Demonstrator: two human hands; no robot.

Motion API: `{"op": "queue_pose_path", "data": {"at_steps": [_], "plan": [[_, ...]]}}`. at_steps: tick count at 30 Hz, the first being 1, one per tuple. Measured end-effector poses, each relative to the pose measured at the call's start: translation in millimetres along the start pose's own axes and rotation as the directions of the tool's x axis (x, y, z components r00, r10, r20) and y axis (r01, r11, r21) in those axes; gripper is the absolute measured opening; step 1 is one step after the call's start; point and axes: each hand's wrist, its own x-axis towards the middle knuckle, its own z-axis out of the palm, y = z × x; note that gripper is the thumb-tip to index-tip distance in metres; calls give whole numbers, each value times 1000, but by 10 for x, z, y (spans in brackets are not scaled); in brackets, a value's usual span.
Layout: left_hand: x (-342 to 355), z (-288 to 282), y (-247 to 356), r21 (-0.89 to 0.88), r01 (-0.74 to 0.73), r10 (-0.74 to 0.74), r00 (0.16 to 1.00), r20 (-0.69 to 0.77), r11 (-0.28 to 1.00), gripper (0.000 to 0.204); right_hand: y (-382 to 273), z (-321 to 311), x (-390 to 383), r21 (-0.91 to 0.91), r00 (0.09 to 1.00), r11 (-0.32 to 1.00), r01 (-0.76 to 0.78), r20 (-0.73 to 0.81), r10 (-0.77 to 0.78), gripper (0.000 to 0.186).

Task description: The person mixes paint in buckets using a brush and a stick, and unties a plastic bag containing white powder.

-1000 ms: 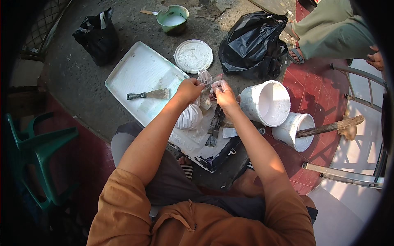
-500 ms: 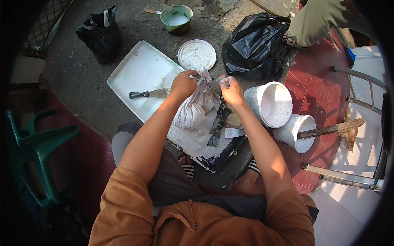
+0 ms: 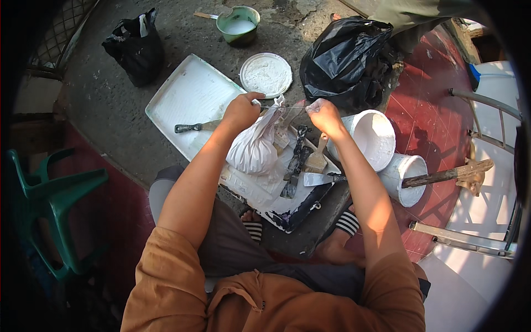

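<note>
A tied-up white plastic bag [image 3: 251, 149], bulging at its base, rests on a paint-smeared white tray [image 3: 182, 83]. Its twisted neck stands up between my hands. A thin pale string [image 3: 292, 107] runs taut from the neck to my right hand [image 3: 325, 117], whose fingers are pinched on it. My left hand [image 3: 242, 113] is closed at the other side of the neck, apparently on the string's other end; its fingertips are partly hidden. Beside the bag lie a dark-handled scraper [image 3: 297, 157], a wooden-handled brush [image 3: 317, 160] and a putty knife [image 3: 315, 179]. Another putty knife [image 3: 189, 128] lies left.
A white powder-covered lid [image 3: 266, 74] and a green pot [image 3: 238, 27] lie beyond the tray. Black bags [image 3: 345, 63] stand far right and left. Two white buckets [image 3: 373, 141] are at right, one with a stick. A green chair [image 3: 61, 193] stands left; another person's leg [image 3: 423, 14] shows far right.
My right hand has moved right and slightly away from the neck, stretching the string longer and uncovering the brush. The other person's leg at the far right has shifted.
</note>
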Motion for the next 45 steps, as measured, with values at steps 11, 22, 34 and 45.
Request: {"op": "queue_pose_path", "data": {"at_steps": [11,22,34,45], "plan": [[-38,24,47,-16,-46,49,915,401,999,61,-204,-59,319,-236,999,971,-44,14,49,28],[73,310,-97,147,-203,133,912,388,968,52,-1431,209,87,-459,988,876,149,102,-115,21],[-24,233,-94,-167,39,12,954,298,985,35,-705,643,-810,-300,850,841,450,-143,-507,16],[21,110,83,-231,294,-193,905,379,927,26,-151,972,-755,212,878,877,431,-324,-353,17]]}}
